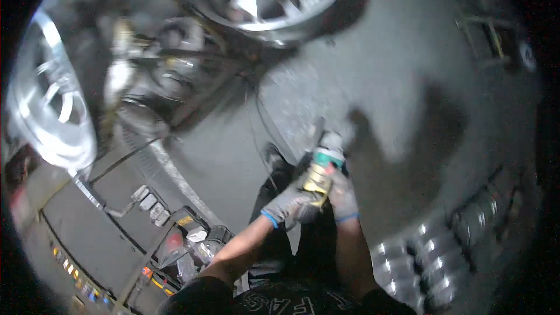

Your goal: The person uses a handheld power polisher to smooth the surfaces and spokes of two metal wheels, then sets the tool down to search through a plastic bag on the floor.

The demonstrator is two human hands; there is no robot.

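In front of my legs I hold a hand-held power tool, which looks like an angle grinder (pixel 321 170), with a yellow body, a green band and a silvery head pointing away from me. My left hand (pixel 290 203), in a grey glove with a blue cuff, is closed round the left side of its body. From the right, my right hand (pixel 343 195), gloved alike, grips the same body. Motion blur and the gloves hide the exact finger placement. Beyond the tool, a large silver alloy wheel (pixel 286 14) is at the top of the view.
Another silver wheel (pixel 55 105) stands at the left beside a blurred machine (pixel 169 64). A cable (pixel 256 116) runs over the grey floor (pixel 373 52). An open toolbox (pixel 189 224) lies at lower left. Stacked wheels (pixel 417 262) stand at lower right.
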